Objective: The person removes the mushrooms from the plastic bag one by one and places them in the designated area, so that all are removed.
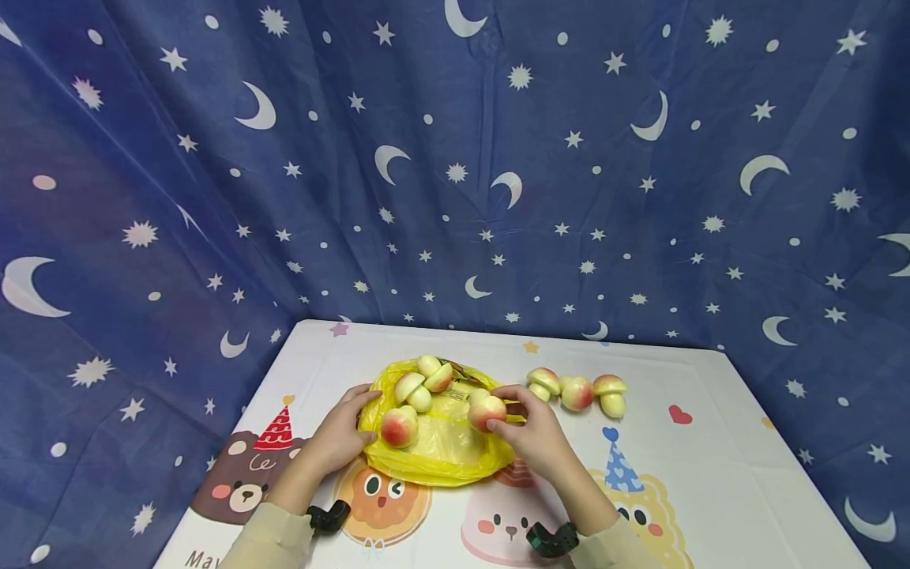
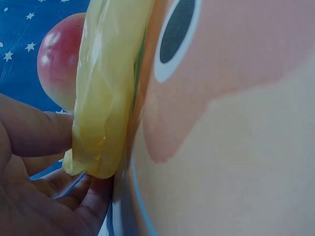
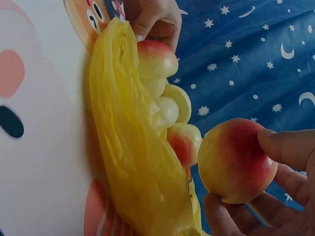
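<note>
A yellow plastic bag (image 1: 448, 436) lies spread open on the table. My left hand (image 1: 336, 433) holds its left rim, thumb on the near face and fingers behind in the left wrist view. Between the thumb and fingers of my right hand (image 1: 535, 436) is a toy mushroom (image 3: 236, 162) with a red-and-yellow cap, held over the bag's right side. Three similar mushrooms sit at the bag's left part: one cap-forward (image 1: 399, 427), one on its side (image 1: 409, 389) and another behind it (image 1: 439, 377). Stems and caps overlap there.
Right of the bag, three more toy mushrooms stand in a row: a left one (image 1: 543, 381), a middle one (image 1: 577, 393) and a right one (image 1: 610, 393). The white table cover (image 1: 718, 474) has printed cartoon faces. A blue starry curtain (image 1: 455, 197) hangs behind and at the left.
</note>
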Action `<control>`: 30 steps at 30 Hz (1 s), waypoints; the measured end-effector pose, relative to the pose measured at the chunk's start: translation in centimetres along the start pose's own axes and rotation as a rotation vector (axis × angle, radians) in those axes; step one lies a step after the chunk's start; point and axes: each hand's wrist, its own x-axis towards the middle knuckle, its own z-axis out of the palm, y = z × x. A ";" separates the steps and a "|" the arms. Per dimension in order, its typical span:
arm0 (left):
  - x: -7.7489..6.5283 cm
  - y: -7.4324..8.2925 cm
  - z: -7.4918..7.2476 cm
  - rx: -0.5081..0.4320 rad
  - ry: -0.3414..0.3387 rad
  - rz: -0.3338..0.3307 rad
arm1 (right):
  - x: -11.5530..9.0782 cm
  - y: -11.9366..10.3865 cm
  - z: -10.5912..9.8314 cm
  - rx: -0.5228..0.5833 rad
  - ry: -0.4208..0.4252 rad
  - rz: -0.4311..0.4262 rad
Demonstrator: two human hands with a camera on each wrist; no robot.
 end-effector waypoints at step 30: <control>0.2 -0.1 0.2 0.001 0.010 0.012 | -1.1 3.5 -5.9 -0.099 0.114 -0.008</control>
